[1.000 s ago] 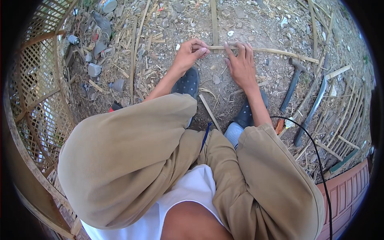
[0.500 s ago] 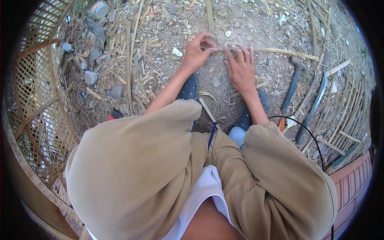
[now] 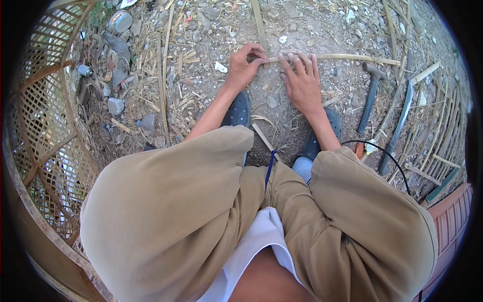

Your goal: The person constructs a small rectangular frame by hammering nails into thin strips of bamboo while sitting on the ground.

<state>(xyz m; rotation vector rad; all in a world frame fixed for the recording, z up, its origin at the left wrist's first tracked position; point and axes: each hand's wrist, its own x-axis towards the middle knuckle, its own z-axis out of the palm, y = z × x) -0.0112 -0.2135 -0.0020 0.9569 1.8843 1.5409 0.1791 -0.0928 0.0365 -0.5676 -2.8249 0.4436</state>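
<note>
Ground [image 3: 327, 43] lies under and around both hands, as I view it from my remote station. Lattice [image 3: 45, 196], a woven panel, stands well left of the left hand; a red panel [image 3: 451, 224] lies far right of and nearer the body than the right hand. Slats [image 3: 440, 136] lie well to the right of the right hand. The strip [image 3: 352, 56], pale and narrow, runs from the left hand under the right hand's fingers and out to its right. The machete [image 3: 400, 121] lies right of the right hand, with the hammer [image 3: 370, 100] between them. The right hand [image 3: 304, 83] is spread, fingertips over the strip. The left hand [image 3: 245, 65] pinches the strip's near end between thumb and finger.

For good control, I would make the pinch light but firm, set the right fingertips flat along the strip, and hold both hands level, lest it twist or spring. I would slide fingers slowly, since its edges may splinter.
</note>
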